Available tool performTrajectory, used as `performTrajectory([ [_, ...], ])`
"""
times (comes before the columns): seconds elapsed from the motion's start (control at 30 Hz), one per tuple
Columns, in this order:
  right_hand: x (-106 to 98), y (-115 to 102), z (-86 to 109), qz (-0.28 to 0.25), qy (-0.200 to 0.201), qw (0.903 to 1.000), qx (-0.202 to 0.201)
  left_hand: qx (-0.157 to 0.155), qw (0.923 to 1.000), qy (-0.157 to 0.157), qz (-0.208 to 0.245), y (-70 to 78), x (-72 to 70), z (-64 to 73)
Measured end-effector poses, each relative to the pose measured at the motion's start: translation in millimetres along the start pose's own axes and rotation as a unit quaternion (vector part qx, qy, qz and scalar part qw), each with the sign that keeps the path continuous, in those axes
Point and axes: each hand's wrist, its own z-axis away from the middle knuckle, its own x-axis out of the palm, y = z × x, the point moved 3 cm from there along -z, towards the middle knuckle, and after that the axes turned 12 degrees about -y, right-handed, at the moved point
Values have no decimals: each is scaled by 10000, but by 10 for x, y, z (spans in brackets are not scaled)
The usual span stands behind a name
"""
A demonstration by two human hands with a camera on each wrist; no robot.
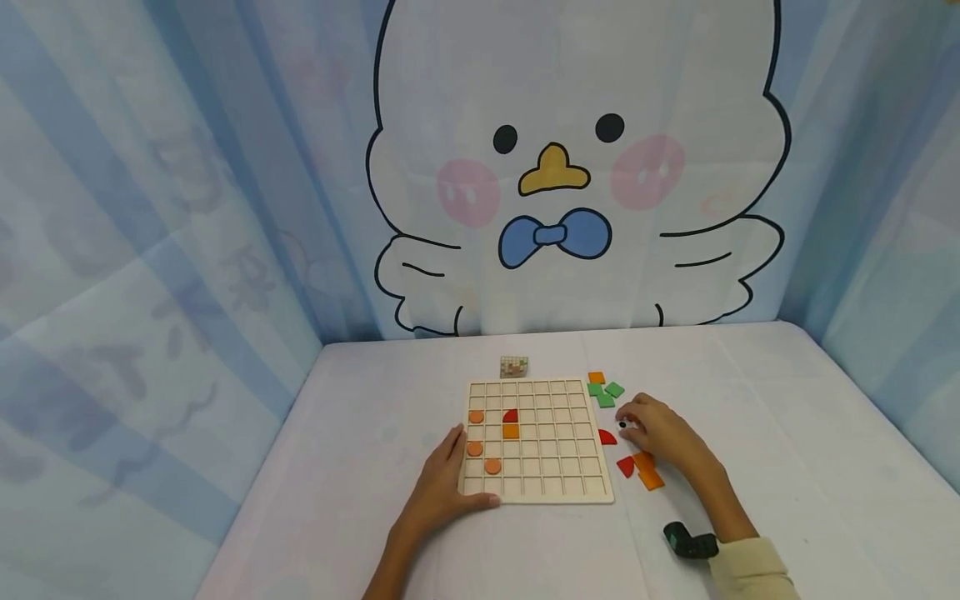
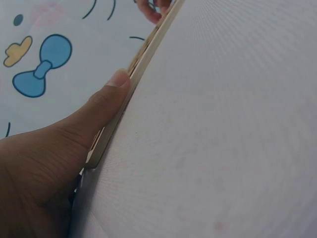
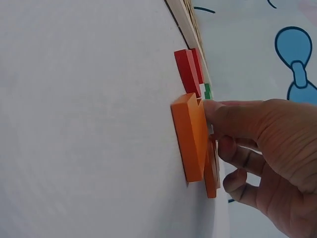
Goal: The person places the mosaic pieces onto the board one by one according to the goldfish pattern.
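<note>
A pale square grid board (image 1: 555, 475) lies on the table with several orange discs, a red quarter-round piece (image 1: 511, 415) and an orange square (image 1: 511, 431) in its cells. My left hand (image 1: 438, 483) rests at the board's near left corner. Its straight fingers lie along the left edge, and its thumb (image 2: 106, 101) presses on the near edge. Right of the board, my right hand (image 1: 660, 429) pinches a small white piece with a black dot (image 1: 622, 425) between thumb and forefinger. The wrist view of that hand mostly hides this piece.
Loose green pieces (image 1: 606, 401) and an orange one (image 1: 596, 377) lie by the board's far right corner. Red pieces (image 1: 626, 467) and orange blocks (image 3: 188, 139) lie close to my right hand. A small patterned item (image 1: 513, 367) sits behind the board. A printed curtain (image 1: 555, 287) hangs behind the table.
</note>
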Motion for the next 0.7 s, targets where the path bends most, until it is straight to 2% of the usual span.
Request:
performTrajectory([
  [0.17,6,-5,24,60,133,9998,-143,-86,10000,-12,24,-2,8,5],
  [0.7,11,4,-3,45,6,9991,421,-36,10000,41,-44,-10,12,7],
])
